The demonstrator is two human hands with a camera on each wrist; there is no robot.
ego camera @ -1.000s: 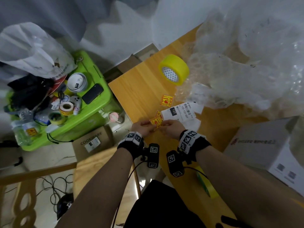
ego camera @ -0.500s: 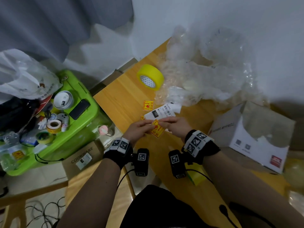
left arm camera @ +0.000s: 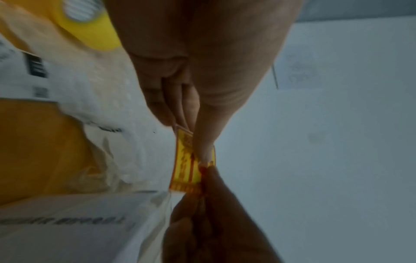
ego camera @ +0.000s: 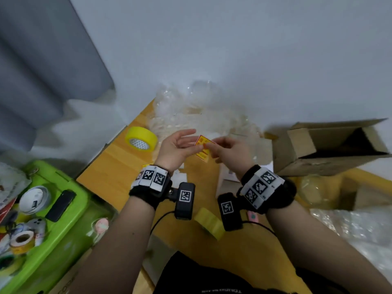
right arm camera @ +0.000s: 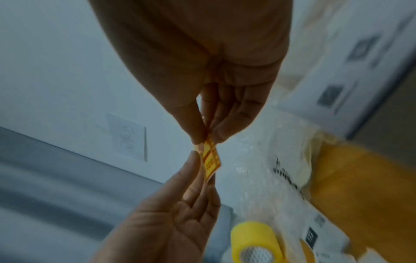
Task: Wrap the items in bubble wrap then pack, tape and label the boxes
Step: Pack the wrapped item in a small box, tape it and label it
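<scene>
A small yellow and red label sticker (ego camera: 203, 153) is held in the air above the wooden table (ego camera: 110, 166). My left hand (ego camera: 191, 143) pinches its left edge between thumb and fingers, its other fingers stretched out. My right hand (ego camera: 212, 148) pinches the opposite edge. In the left wrist view the sticker (left arm camera: 185, 167) hangs between both hands, and in the right wrist view the sticker (right arm camera: 210, 158) looks bent or partly peeled. A heap of bubble wrap (ego camera: 201, 115) lies behind the hands. An open brown cardboard box (ego camera: 331, 145) stands at the right.
A yellow tape roll (ego camera: 141, 139) lies left of the hands, another tape roll (ego camera: 209, 222) near the table's front edge. A white box (ego camera: 228, 179) sits under my right wrist. A green bin (ego camera: 63, 225) with tapes and a phone is on the floor at left.
Both hands have lifted the sticker off the table and up in front of the bubble wrap. The view has tilted up and the open brown box has come into sight.
</scene>
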